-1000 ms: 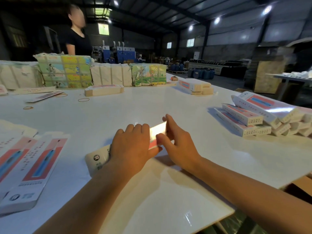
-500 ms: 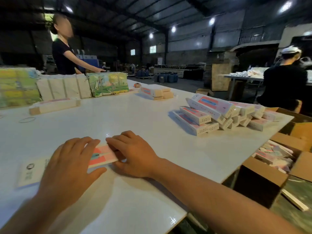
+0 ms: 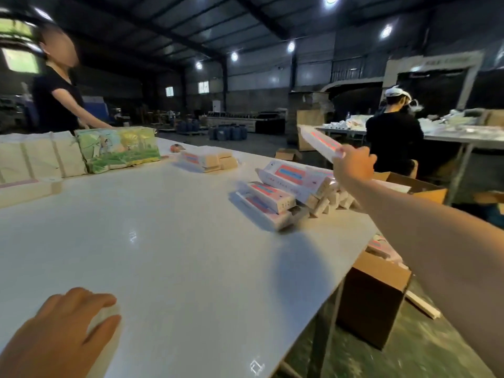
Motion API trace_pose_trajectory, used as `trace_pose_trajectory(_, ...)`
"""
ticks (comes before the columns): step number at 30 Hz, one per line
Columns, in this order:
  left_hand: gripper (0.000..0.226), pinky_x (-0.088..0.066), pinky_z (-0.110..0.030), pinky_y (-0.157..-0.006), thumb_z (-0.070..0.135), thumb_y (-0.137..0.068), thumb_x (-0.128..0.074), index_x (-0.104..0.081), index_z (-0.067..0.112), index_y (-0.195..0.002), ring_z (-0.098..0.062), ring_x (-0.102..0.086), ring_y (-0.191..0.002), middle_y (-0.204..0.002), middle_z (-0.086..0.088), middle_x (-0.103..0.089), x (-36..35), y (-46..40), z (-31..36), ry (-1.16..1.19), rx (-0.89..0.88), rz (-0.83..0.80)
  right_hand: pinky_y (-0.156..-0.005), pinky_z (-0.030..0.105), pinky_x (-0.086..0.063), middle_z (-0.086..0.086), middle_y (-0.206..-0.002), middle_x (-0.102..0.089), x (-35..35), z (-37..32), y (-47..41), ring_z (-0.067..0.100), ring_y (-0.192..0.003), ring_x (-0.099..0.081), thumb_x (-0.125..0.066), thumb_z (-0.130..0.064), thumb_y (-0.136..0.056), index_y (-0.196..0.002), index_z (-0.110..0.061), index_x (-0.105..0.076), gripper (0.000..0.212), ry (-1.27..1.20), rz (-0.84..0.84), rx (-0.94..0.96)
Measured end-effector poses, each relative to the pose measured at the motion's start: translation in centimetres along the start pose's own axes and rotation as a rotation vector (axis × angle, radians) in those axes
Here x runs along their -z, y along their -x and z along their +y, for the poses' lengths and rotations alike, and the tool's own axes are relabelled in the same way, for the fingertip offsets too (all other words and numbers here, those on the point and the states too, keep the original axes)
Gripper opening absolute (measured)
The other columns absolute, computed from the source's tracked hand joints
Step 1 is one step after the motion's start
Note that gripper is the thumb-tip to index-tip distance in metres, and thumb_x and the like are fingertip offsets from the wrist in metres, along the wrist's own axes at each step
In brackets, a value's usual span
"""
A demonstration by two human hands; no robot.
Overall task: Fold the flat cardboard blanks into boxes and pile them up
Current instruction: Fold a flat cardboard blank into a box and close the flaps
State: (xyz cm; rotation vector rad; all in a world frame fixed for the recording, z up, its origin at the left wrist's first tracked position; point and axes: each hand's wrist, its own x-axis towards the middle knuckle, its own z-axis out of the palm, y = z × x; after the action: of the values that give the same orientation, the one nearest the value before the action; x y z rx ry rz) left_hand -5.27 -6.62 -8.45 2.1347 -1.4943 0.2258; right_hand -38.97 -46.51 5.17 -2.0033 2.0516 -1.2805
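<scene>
Above table (image 3: 177, 241), blurred right hand (image 3: 353, 166) grips box (image 3: 320, 143); left hand (image 3: 62, 331) rests flat, partly cropped.

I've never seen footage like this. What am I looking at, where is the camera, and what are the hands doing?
There is no machine here: a person works with bare hands, and the single camera sits on their head, looking forward and down. The right hand reaches out holding a folded box in the air above the pile of finished boxes at the far right of the white table. The left hand rests near the table's front edge, fingers spread; something pale under it is too blurred to name. Wrapped bundles sit at the far side, and an open carton stands on the floor.
</scene>
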Motion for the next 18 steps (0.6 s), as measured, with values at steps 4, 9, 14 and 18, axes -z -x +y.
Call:
trace_pose_trajectory(4, 0.034, -0.051, -0.056, -0.061, 0.055, -0.070, -0.043, -0.051, 0.050, -0.103, -0.031, -0.061, -0.072, -0.082, 0.003, -0.058, -0.1, -0.2, 0.0, -0.016, 0.059, -0.056, -0.095, 0.050, -0.044, 0.016, -0.129, -0.043, -1.5, 3.3, 0.8, 0.037, -0.120, -0.036, -0.042, -0.017, -0.094, -0.131, -0.024, -0.052, 0.040, 0.206, -0.136, -0.019)
trace_pose_trajectory(9, 0.029, -0.049, -0.049, -0.065, 0.054, -0.069, -0.039, -0.060, 0.042, -0.086, -0.025, -0.051, -0.073, -0.081, 0.005, -0.055, 1.4, 0.1, 2.3, -0.055, 0.055, 0.006, -0.107, 0.050, -0.027, 0.013, -0.145, -0.035, -0.7, -0.5, 1.6, 0.033, -0.134, -0.025, -0.043, -0.020, -0.096, -0.133, -0.020, -0.050, 0.037, 0.058, 0.020, 0.097)
trace_pose_trajectory(14, 0.025, -0.040, -0.036, -0.083, 0.042, -0.083, -0.047, -0.064, 0.033, -0.099, -0.016, -0.046, -0.096, -0.100, 0.010, -0.056, 2.1, 0.4, 3.7, -0.093, 0.122, -0.008, -0.102, 0.042, -0.034, 0.006, -0.135, -0.050, 0.6, -10.3, 6.9, 0.025, -0.126, -0.037, -0.043, -0.015, -0.095, -0.128, -0.015, -0.055, 0.036, -0.357, 0.039, 0.484)
trace_pose_trajectory(18, 0.015, -0.036, -0.026, -0.090, 0.035, -0.092, -0.051, -0.058, 0.037, -0.106, -0.009, -0.042, -0.106, -0.106, 0.017, -0.050, 2.1, 1.0, 3.6, -0.070, 0.114, 0.017, -0.091, 0.027, -0.034, 0.007, -0.119, -0.064, 0.2, -15.7, 17.0, 0.023, -0.112, -0.051, -0.052, -0.013, -0.092, -0.114, -0.013, -0.067, 0.026, -0.635, -0.146, 0.752)
